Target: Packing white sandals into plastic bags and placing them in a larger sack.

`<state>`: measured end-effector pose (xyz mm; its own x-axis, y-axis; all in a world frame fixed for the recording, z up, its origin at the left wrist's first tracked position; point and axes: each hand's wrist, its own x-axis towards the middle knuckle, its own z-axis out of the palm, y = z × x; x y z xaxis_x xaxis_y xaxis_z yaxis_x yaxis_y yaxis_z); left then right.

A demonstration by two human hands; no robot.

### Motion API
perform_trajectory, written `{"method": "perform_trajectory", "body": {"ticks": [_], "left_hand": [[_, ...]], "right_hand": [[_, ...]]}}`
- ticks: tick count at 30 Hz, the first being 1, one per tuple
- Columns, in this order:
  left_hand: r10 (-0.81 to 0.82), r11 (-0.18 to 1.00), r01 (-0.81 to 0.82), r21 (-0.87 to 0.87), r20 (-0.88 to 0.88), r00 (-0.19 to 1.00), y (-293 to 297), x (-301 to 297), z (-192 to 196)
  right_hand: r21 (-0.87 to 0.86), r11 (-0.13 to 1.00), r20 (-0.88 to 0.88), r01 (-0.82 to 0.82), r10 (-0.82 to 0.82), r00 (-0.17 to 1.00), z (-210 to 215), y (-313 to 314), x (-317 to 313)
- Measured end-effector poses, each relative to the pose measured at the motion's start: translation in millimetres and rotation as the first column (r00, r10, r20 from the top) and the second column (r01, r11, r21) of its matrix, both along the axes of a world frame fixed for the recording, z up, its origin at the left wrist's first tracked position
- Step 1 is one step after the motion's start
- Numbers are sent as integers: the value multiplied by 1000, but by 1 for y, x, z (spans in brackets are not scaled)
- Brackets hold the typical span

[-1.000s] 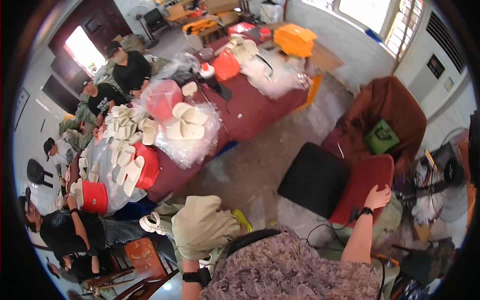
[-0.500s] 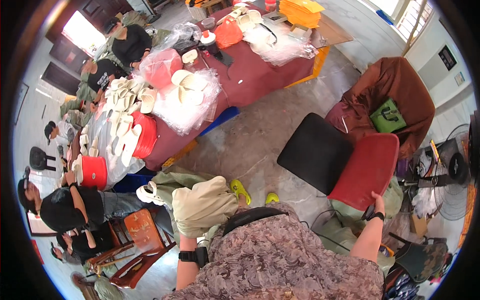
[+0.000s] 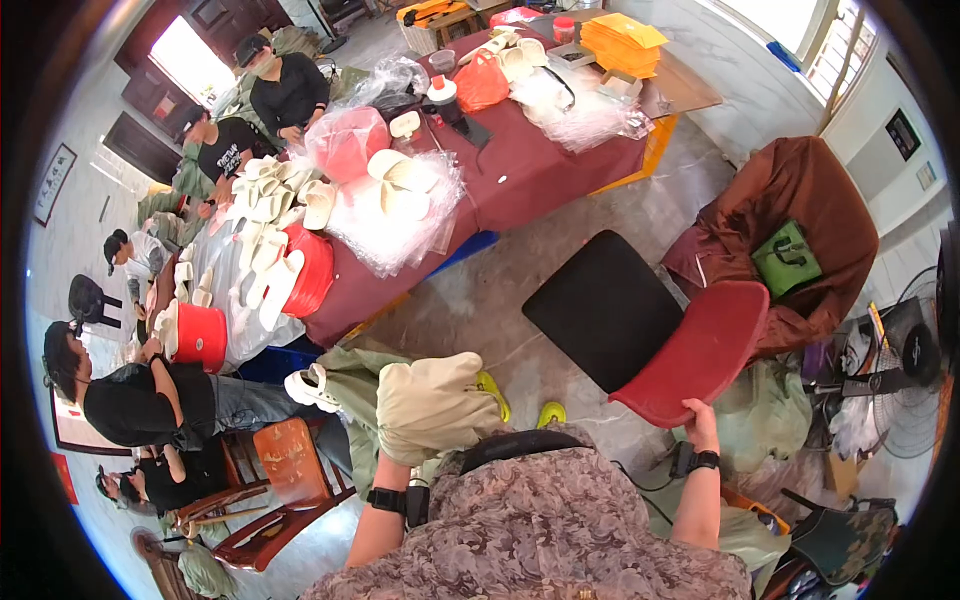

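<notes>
My right hand grips the bottom edge of the red backrest of a chair. The chair's black seat extends to the left of the backrest. A bundle of beige cloth hangs over the end of my left arm and hides my left hand and its fingers. Green cloth lies directly behind that bundle. Yellow-green clogs are on my feet, on the stone floor.
A table with a maroon cloth carries cream clogs, clear plastic bags, red bundles and orange envelopes. Several people sit along its left. A wooden chair stands left; a brown-covered armchair with a green bag stands right, near a fan.
The red and black chair has turned and come nearer to me, to the left, with my right hand on it. The beige cloth has shifted slightly right in the picture.
</notes>
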<state>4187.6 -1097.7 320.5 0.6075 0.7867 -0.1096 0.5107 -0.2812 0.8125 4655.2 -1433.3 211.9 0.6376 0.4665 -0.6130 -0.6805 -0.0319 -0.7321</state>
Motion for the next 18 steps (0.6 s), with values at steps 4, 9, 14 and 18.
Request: {"method": "perform_trajectory", "body": {"ticks": [4, 9, 14, 18], "left_hand": [[-9, 1000, 9, 1, 28, 1000, 9, 9, 5], [-70, 818, 309, 485, -448, 891, 14, 23, 47], [-129, 913, 236, 333, -313, 941, 23, 28, 43], [-95, 995, 98, 32, -87, 992, 32, 0, -1]], "right_hand": [[-2, 999, 13, -40, 40, 999, -4, 32, -13], [7, 994, 20, -110, 110, 994, 15, 70, -32], [-13, 974, -8, -227, 227, 974, 18, 87, -42], [-57, 921, -83, -385, 380, 921, 26, 105, -37]]}}
